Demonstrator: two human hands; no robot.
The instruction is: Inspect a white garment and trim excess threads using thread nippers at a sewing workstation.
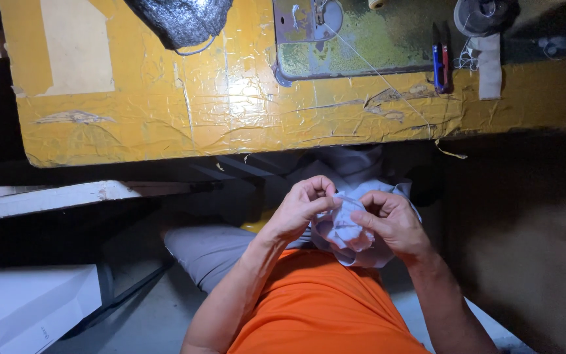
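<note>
Our left hand (299, 208) and right hand (393, 219) both pinch a bunched pale cloth (347, 231) in our lap, below the yellow bench (185, 98) edge; snips (441, 65) lie on top.

We have a single view, worn on our head and tipped steeply down over our own lap. It looks close onto our left hand (299, 213) and right hand (391, 223), held just above the orange shirt (322, 311). Farther off, the yellow taped bench (230, 98) runs across the top of the frame, its near edge facing us.
</note>
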